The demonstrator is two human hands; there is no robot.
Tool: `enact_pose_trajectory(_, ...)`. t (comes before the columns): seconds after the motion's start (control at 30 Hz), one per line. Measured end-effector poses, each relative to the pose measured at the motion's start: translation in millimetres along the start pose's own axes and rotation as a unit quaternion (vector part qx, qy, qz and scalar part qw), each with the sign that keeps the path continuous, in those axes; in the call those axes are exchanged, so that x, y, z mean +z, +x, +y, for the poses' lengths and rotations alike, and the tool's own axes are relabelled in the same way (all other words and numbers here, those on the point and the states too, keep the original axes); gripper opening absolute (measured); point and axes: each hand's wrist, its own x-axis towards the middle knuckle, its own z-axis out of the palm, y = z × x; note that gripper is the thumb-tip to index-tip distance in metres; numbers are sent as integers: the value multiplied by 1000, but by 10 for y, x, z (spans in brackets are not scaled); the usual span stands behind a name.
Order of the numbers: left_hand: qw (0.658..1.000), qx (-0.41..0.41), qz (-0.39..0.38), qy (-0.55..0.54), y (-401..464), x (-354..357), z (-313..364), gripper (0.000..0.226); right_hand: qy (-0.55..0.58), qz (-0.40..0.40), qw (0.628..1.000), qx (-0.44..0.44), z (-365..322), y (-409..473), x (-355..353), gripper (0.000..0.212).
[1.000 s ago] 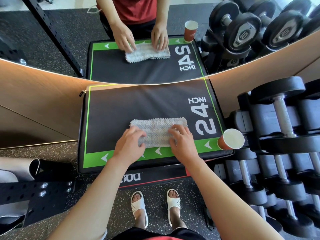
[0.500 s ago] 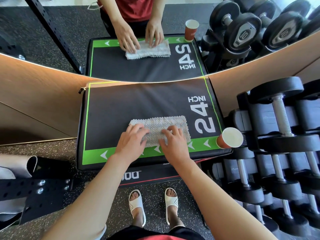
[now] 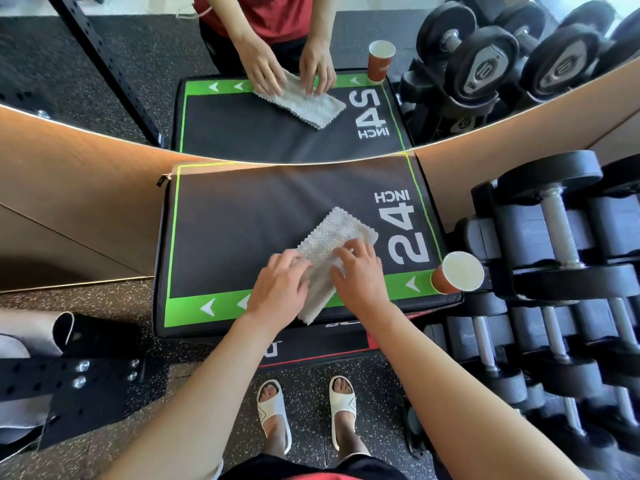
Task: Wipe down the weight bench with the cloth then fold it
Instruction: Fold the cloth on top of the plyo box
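A grey textured cloth (image 3: 332, 244), folded into a long strip, lies slanted on the black padded bench top (image 3: 242, 223) with its green border and white "24 INCH" print. Its near end hangs slightly over the front edge. My left hand (image 3: 277, 289) rests flat on the cloth's near left side with fingers spread. On the right side my right hand (image 3: 360, 271) presses down, fingertips on the fabric. Neither hand has the cloth lifted.
An orange paper cup (image 3: 455, 273) stands at the bench's front right corner. A rack of black dumbbells (image 3: 561, 244) fills the right side. A mirror (image 3: 311, 64) behind the bench reflects the scene. A black steel frame (image 3: 69, 382) sits at the lower left.
The cloth has turned from lying straight across to a diagonal, its near end now at the front edge. Both hands have shifted with it, closer together.
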Motion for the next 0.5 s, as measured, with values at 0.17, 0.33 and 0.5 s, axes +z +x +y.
enact_pose_trajectory(0.17, 998, -33, -48, -15, 44, 21, 89, 37, -4, -30, 1000, -6, 37, -102, 26, 43)
enact_pose_trajectory(0.33, 1000, -7, -21, -7, 53, 30, 272, 26, 2, -41, 999, -28, 206, -125, -85, 61)
enact_pose_trajectory(0.5, 998, 25, -38, 40, 184, 112, 320, 41, 24, -46, 997, -52, 307, -137, -140, 49)
